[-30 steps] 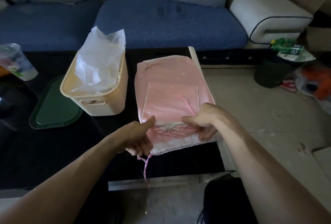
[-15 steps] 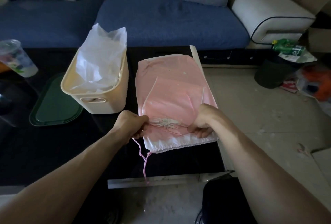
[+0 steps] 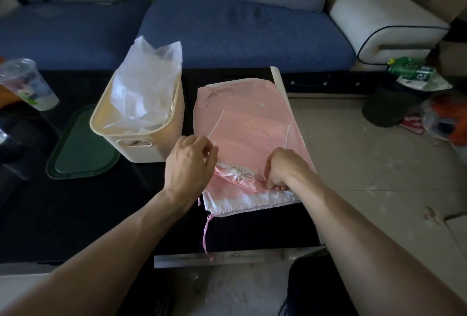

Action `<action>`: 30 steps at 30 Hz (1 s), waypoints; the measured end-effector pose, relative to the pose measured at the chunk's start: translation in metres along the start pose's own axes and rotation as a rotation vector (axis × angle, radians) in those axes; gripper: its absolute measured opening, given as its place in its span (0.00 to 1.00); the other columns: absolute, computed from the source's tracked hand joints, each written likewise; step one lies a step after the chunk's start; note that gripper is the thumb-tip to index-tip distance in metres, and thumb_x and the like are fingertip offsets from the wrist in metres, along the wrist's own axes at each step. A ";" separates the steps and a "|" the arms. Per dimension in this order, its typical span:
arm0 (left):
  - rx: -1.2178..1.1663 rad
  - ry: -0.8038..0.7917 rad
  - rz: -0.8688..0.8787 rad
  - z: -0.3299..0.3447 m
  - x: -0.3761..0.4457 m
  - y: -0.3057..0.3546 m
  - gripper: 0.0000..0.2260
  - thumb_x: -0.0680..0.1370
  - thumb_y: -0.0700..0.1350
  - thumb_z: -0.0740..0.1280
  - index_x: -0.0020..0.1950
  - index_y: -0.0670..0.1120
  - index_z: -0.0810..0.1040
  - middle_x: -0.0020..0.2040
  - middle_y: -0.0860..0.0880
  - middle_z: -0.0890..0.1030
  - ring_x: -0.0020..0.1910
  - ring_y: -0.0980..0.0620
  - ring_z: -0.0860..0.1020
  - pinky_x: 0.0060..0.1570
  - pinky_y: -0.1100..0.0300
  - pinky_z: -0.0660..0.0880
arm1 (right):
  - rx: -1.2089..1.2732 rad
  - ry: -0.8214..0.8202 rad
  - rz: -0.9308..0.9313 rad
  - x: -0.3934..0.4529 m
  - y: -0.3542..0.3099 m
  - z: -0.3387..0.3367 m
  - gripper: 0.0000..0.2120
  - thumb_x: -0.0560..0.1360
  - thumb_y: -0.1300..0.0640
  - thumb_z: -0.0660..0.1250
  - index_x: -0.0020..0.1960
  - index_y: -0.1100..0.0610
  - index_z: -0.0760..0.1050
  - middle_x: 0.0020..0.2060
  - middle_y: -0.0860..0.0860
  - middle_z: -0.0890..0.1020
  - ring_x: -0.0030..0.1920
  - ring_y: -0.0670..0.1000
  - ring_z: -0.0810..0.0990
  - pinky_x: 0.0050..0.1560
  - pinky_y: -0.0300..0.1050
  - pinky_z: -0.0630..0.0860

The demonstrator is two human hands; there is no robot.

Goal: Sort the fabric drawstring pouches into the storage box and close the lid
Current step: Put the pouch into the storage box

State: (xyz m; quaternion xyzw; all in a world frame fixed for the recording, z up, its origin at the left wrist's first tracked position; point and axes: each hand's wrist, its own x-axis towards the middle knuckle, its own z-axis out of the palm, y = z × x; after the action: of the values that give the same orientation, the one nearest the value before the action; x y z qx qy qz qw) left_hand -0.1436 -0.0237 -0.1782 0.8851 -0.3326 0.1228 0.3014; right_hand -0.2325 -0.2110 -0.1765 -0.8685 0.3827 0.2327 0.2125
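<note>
I look down on a dark glossy counter [image 3: 75,214] with a pink drawstring pouch [image 3: 242,113] spread flat on its right half, the white hem end nearest me. A smaller pink pouch [image 3: 240,174] with a gathered white top lies on top of it, near that hem. My left hand [image 3: 188,166] sits at the left edge of the big pouch, knuckles up, fingers curled toward the fabric — whether the grip actually has cloth between the fingertips I cannot tell from this angle. My right hand [image 3: 280,170] is on the right side of the smaller pouch, fingers curled under and pinching its edge against the larger one, so that grip is narrow and holding fabric. A pink drawstring [image 3: 206,237] trails from the hem's left corner over the counter's front edge.

The cream storage box [image 3: 141,138] stands just left of the pouches, open-topped, with its handle slot facing me. Crumpled translucent white material [image 3: 149,80] sticks up out of it above the rim — I cannot say for sure whether it is a pouch or a plastic bag. The dark green lid [image 3: 80,148] lies flat on the counter just left of the box, partly behind it. Farther left stands a clear plastic cup [image 3: 27,85]. A blue sofa [image 3: 240,35] runs behind the counter, and a green bottle [image 3: 409,69] lies on a dark bin at far right.
</note>
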 end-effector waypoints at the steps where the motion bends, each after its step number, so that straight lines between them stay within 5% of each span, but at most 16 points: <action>1: -0.058 0.001 0.040 0.001 0.001 0.000 0.07 0.79 0.44 0.69 0.42 0.43 0.78 0.39 0.49 0.78 0.41 0.48 0.76 0.38 0.55 0.73 | -0.029 0.009 -0.029 0.000 -0.001 0.001 0.15 0.65 0.56 0.82 0.48 0.57 0.83 0.38 0.53 0.86 0.37 0.52 0.86 0.46 0.47 0.84; 6: -0.233 -0.324 0.109 0.006 0.001 -0.006 0.07 0.81 0.47 0.66 0.51 0.42 0.77 0.45 0.49 0.83 0.44 0.50 0.82 0.45 0.52 0.79 | -0.123 -0.026 -0.211 -0.001 0.005 -0.003 0.05 0.71 0.61 0.74 0.47 0.56 0.84 0.44 0.53 0.86 0.46 0.54 0.85 0.46 0.46 0.83; 9: -0.143 -0.542 0.144 0.006 -0.001 -0.013 0.14 0.78 0.51 0.70 0.59 0.46 0.77 0.52 0.51 0.83 0.51 0.52 0.82 0.54 0.52 0.78 | -0.024 -0.089 -0.316 0.001 0.019 -0.013 0.06 0.75 0.64 0.68 0.42 0.55 0.81 0.42 0.54 0.85 0.42 0.56 0.84 0.41 0.44 0.77; 13: -0.124 -0.640 0.110 0.005 0.001 -0.016 0.10 0.76 0.47 0.73 0.57 0.51 0.82 0.49 0.55 0.84 0.53 0.53 0.81 0.60 0.47 0.74 | 0.189 -0.120 -0.387 -0.003 0.031 -0.025 0.07 0.81 0.62 0.65 0.50 0.64 0.80 0.39 0.55 0.86 0.34 0.50 0.81 0.39 0.42 0.76; 18: -0.069 -0.765 0.127 0.004 0.004 -0.015 0.13 0.75 0.50 0.74 0.58 0.52 0.81 0.47 0.58 0.80 0.53 0.54 0.80 0.61 0.49 0.73 | 0.990 -0.051 -0.456 -0.003 0.031 -0.040 0.03 0.81 0.62 0.65 0.48 0.59 0.76 0.37 0.54 0.82 0.39 0.52 0.81 0.42 0.46 0.79; 20: -0.098 -0.782 0.112 0.004 0.005 -0.014 0.15 0.75 0.50 0.74 0.61 0.54 0.79 0.50 0.54 0.82 0.53 0.54 0.80 0.60 0.52 0.74 | 1.274 0.093 -0.480 0.002 0.021 -0.038 0.03 0.80 0.62 0.66 0.47 0.57 0.76 0.37 0.52 0.83 0.39 0.50 0.81 0.41 0.44 0.77; 23: -0.106 -0.800 0.119 0.005 0.003 -0.012 0.14 0.77 0.49 0.72 0.62 0.55 0.79 0.51 0.52 0.83 0.53 0.54 0.80 0.57 0.56 0.75 | 0.852 0.508 -0.556 -0.004 0.011 -0.036 0.06 0.78 0.55 0.71 0.42 0.50 0.76 0.37 0.45 0.81 0.37 0.41 0.79 0.41 0.33 0.72; 24: -0.107 -0.800 0.115 0.005 0.002 -0.011 0.13 0.77 0.49 0.71 0.61 0.54 0.80 0.51 0.52 0.82 0.52 0.54 0.80 0.55 0.58 0.76 | 0.626 0.501 -0.557 -0.010 0.009 -0.037 0.08 0.78 0.52 0.71 0.40 0.51 0.77 0.35 0.44 0.80 0.34 0.40 0.77 0.37 0.31 0.71; 28: -0.182 -0.707 0.018 0.009 -0.001 -0.009 0.09 0.75 0.52 0.73 0.49 0.48 0.80 0.43 0.55 0.81 0.41 0.59 0.79 0.40 0.65 0.76 | 0.066 -0.019 -0.308 -0.035 0.003 -0.021 0.22 0.78 0.40 0.67 0.45 0.60 0.82 0.37 0.53 0.86 0.31 0.50 0.81 0.37 0.41 0.78; 30: -0.208 -0.679 -0.008 0.010 -0.001 -0.008 0.11 0.74 0.52 0.75 0.42 0.48 0.77 0.38 0.55 0.80 0.36 0.59 0.78 0.35 0.67 0.73 | -0.023 0.046 -0.251 -0.035 0.001 -0.010 0.22 0.75 0.39 0.70 0.46 0.60 0.81 0.38 0.51 0.84 0.32 0.51 0.81 0.35 0.42 0.76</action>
State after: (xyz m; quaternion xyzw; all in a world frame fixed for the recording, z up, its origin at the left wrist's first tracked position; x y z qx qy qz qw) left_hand -0.1393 -0.0247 -0.1905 0.8412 -0.4212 -0.2142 0.2627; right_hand -0.2517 -0.1974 -0.1489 -0.9170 0.2733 0.1886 0.2212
